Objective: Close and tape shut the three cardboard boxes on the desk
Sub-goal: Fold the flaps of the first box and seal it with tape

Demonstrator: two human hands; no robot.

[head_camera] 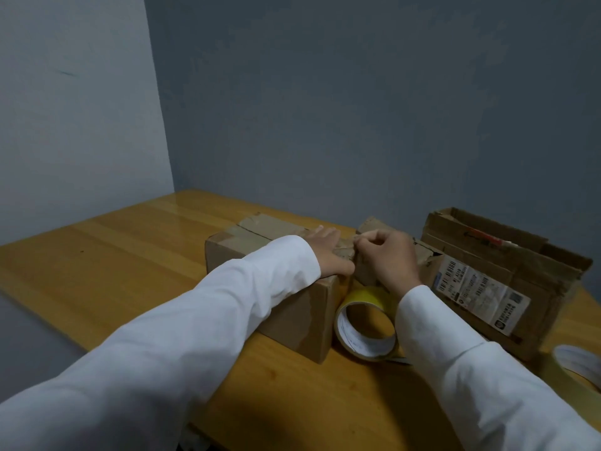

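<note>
Our left grip presses flat on the closed cardboard box; right grip pinches a tape strip, tape roll just below.

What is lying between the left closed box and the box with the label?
In the head view, a tape roll stands on edge there, between left box and labelled box.

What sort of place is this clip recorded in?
Probably a plain room at home or in a small office, used for packing parcels. A wooden desk stands in a corner of bare grey walls, and on it are used cardboard boxes, one bearing a shipping label, and a tape roll.
</note>
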